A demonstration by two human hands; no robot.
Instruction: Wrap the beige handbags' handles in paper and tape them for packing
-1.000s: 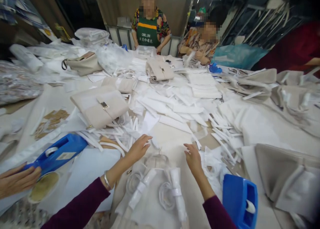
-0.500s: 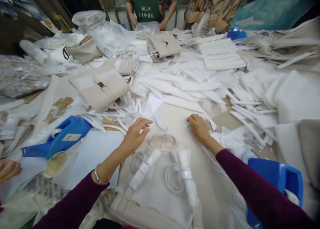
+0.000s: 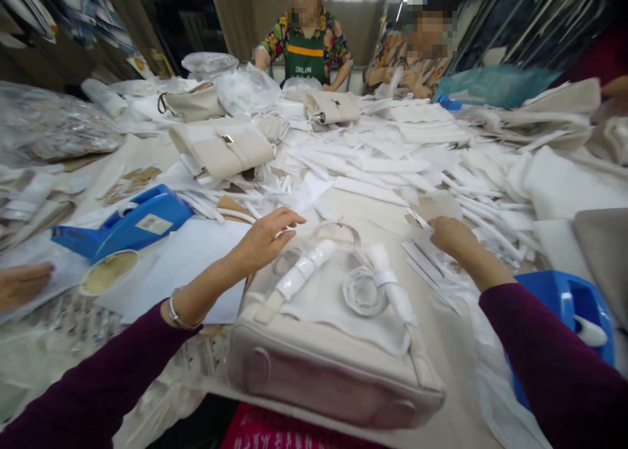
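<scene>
A beige bag (image 3: 338, 364) lies on its back right in front of me, its base facing me. White wrap covers its two straps (image 3: 307, 269), and a coiled clear-wrapped cord (image 3: 363, 290) rests between them. My left hand (image 3: 267, 239) hovers by the bag's upper left corner, thumb and fingers apart, with nothing in it. To the right of the bag, my right hand (image 3: 451, 238) is closed at a pile of white paper slips (image 3: 417, 221). Its fingertips are turned away, so what they pinch, if anything, is hidden.
Blue tape dispensers stand left (image 3: 130, 220) and right (image 3: 564, 305). A round tub (image 3: 110, 272) sits by the left one. Beyond lie white foam strips (image 3: 367, 190) and another beige bag (image 3: 223, 151). Another person's hand (image 3: 24, 285) is at far left; two people work across the table.
My right hand has moved right, from bare table to the paper slips. The left hand stays near the bag's top. The view has tilted up, showing more of the bag's base.
</scene>
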